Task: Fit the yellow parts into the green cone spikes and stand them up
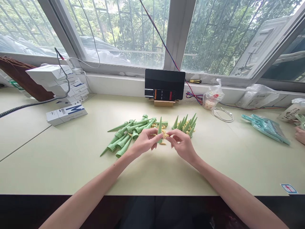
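My left hand (144, 142) pinches a green plastic cone spike (159, 129), held upright over the pale green table (71, 159). My right hand (182, 143) meets it from the right, fingers pinched on a small yellow piece (165, 135) at the spike's base. A loose pile of green spikes (126, 133) lies on its side to the left. A cluster of upright green spikes (187, 124) with yellow parts stands just behind my right hand. Small yellow pieces (160, 126) lie scattered between the two groups.
A dark tablet (165, 83) with a phone (164, 94) leaning on it stands at the window sill. White boxes (62, 86) are stacked at back left. Plastic bags (213, 95) and a white cable (222, 115) lie at back right, a teal packet (267, 127) beside another person's hand (300, 135).
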`<state>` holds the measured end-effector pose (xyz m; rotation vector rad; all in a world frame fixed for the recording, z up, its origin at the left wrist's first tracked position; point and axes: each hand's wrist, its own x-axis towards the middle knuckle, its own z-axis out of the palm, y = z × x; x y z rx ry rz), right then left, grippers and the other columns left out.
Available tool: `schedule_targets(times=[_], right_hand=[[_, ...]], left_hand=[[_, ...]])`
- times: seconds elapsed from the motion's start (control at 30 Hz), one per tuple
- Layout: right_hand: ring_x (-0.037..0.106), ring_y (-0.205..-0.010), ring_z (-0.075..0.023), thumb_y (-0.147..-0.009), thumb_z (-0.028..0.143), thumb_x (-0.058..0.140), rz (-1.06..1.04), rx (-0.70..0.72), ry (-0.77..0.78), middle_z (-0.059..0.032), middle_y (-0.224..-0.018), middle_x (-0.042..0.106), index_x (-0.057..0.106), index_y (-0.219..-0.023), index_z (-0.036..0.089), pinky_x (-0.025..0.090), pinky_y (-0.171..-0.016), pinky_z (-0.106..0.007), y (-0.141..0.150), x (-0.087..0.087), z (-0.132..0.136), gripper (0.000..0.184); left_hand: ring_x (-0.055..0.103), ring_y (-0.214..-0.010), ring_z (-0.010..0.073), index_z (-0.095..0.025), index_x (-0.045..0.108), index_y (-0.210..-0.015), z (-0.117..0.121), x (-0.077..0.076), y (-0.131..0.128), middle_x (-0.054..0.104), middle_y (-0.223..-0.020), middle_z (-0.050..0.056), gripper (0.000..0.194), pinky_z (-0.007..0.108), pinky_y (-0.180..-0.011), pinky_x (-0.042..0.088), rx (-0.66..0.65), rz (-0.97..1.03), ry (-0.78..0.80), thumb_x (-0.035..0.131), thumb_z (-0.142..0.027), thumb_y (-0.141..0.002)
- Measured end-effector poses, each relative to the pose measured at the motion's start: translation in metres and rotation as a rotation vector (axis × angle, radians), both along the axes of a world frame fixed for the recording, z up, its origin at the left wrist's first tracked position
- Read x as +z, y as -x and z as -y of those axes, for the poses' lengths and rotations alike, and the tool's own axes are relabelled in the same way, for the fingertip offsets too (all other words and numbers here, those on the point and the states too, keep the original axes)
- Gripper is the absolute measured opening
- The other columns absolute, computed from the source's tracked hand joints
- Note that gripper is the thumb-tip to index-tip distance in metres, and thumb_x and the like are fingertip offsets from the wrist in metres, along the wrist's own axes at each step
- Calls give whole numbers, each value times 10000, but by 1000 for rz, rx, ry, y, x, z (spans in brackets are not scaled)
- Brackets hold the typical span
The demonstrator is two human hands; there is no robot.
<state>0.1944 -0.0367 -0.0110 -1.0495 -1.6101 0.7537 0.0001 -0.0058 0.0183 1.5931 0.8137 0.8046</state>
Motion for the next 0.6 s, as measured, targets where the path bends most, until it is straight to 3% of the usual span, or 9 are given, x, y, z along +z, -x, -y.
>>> schedule_targets(times=[0.6], right_hand=[[539,-545,-102,-950,349,576,32,47,-22,-24,-870,577,665,-993,215,493,-540,-276,1,0,1,167]], left_hand=[[493,-496,67,-153,663,-893,0,1,0,576,-783,17,359,200,-424,377,-14,-15,5,638,-508,-847]])
